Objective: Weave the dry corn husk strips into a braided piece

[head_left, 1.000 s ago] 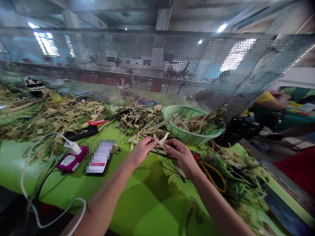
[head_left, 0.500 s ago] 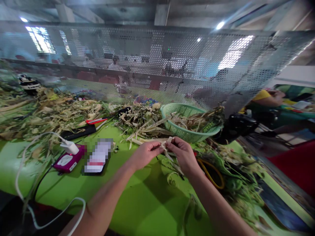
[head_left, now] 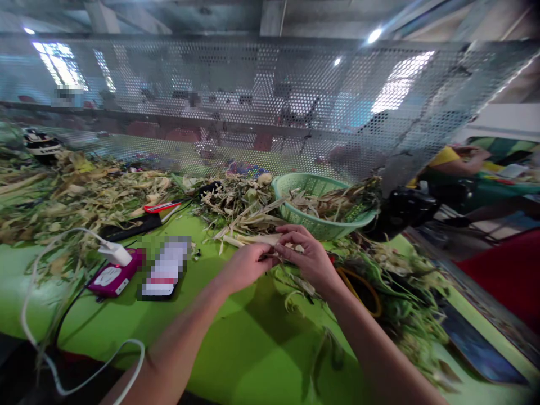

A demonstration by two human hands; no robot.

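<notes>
The bare left hand (head_left: 248, 265) and bare right hand (head_left: 307, 256) meet above a glossy lime-green tabletop (head_left: 236, 354), fingertips touching or nearly so. Both are pinched nearly closed on a small, pale, dry strip of plant (head_left: 298, 247) — it sits at the fingertips, right of the left hand and inside the curl of the right hand's thumb and fingers, which hide most of it.

Just beyond the left hand lie long, cream-coloured dry stalks (head_left: 236, 241), running towards a tangled brown-and-green heap of dried plants (head_left: 236, 203). A round, pale-green perforated plastic basket (head_left: 324, 229), partly filled with dry leaves, stands close beyond the right hand. Right of that wrist, a yellow loop (head_left: 378, 306) shows among limp green plant scraps (head_left: 405, 292).

Well left of the left hand — on the same tabletop — are a phone with a pixelated screen (head_left: 166, 267) and a magenta power block (head_left: 110, 279) with a white plug (head_left: 116, 254) in it.
</notes>
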